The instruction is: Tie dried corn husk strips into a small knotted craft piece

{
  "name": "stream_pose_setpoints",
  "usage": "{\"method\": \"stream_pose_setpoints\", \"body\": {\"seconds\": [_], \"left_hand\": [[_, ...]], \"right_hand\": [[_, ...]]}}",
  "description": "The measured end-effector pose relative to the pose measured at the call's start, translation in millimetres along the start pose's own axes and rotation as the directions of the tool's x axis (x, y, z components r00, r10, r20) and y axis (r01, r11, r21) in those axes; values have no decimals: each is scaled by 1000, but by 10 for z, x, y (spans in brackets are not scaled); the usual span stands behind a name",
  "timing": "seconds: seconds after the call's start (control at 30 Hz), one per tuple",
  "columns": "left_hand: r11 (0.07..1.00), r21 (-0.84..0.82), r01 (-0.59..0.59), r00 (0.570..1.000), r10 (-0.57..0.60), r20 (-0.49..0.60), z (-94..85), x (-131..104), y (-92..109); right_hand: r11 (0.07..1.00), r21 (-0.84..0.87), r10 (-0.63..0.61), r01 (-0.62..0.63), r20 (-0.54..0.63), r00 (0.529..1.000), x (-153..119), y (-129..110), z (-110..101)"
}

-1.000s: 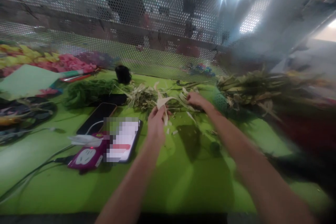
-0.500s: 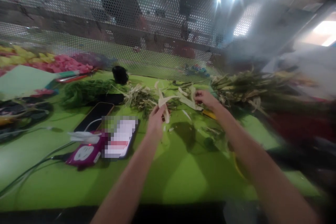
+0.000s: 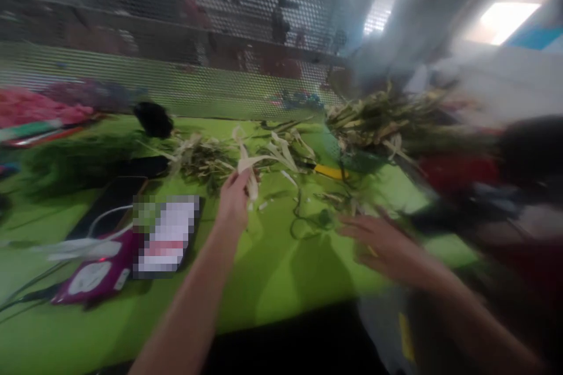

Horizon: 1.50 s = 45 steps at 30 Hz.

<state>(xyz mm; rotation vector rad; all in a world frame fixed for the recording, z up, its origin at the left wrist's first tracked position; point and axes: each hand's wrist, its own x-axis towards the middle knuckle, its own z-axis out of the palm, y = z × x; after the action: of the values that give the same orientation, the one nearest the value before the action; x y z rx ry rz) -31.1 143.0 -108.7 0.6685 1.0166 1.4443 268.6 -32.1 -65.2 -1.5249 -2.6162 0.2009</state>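
Note:
My left hand is closed around pale strips that look like corn husk, crossed above the fingers. More loose strips lie on the green table just past it. To the right and nearer to me, my right hand hovers low over the table with its fingers stretched out, holding nothing that I can see. A thin dark cord lies in a loop left of its fingertips. Beyond that hand rests a yellow-handled tool, its tip partly hidden by strips.
Dried stalks and leaves lie in a heap behind my left hand. A larger bundle fills the back right. At left are a lit phone, a dark phone, a purple charging box with cables, and green netting.
My right hand has left the strips at the back and come down and toward me, fingers now spread. My left hand still grips the husk. The view has swung right.

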Motion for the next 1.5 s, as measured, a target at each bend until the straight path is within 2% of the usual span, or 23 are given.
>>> {"method": "stream_pose_setpoints", "body": {"seconds": [0.03, 0.13, 0.27, 0.5, 0.63, 0.8, 0.87, 0.97, 1.03, 1.13, 1.23, 1.3, 1.4, 1.5], "left_hand": [[1000, -14, -5, 1000, 5, -3, 16, 3, 1], [1000, 0, 7, 1000, -7, -30, 57, 1, 10], [999, 44, -16, 999, 18, -37, 46, -6, 13], [998, 67, -5, 999, 8, -43, -17, 37, -38], [997, 60, 45, 999, -43, -32, 22, -10, -54], [994, 89, 59, 995, -66, 79, 30, -41, -111], [994, 97, 56, 993, -66, 102, 11, -25, -139], [994, 93, 51, 995, -59, 85, -19, 7, -164], [994, 92, 52, 995, -59, 76, -27, 22, -168], [994, 99, 57, 993, -66, 95, -24, 25, -165], [993, 103, 60, 991, -72, 112, -23, 17, -167], [992, 111, 63, 991, -75, 110, -29, 15, -173], [989, 126, 74, 992, -86, 95, -41, 20, -181], [990, 120, 75, 992, -86, 92, -43, 26, -184]], "right_hand": [[1000, -28, 13, -12, 33, 999, -180, -43, 76], [983, -152, 101, -98, 13, 995, -517, -92, 326], [945, -255, 201, -205, -41, 979, -586, 55, 549], [936, -288, 184, -202, -86, 979, -271, 546, 524], [937, -260, 192, -232, -169, 967, 3, 741, 457], [959, -121, 217, -255, -260, 941, 409, 729, 215], [949, -111, 267, -295, -211, 940, 533, 697, 137], [948, -92, 300, -304, -55, 952, 616, 691, 103], [949, -38, 313, -314, -29, 949, 620, 719, 99], [912, 118, 406, -393, -125, 905, 632, 782, 48], [891, 236, 435, -388, -201, 878, 719, 809, -14], [911, 220, 388, -349, -166, 907, 815, 789, -8], [951, 131, 288, -280, -42, 957, 968, 738, 73], [944, 114, 313, -309, -18, 950, 1073, 747, 113]]}}
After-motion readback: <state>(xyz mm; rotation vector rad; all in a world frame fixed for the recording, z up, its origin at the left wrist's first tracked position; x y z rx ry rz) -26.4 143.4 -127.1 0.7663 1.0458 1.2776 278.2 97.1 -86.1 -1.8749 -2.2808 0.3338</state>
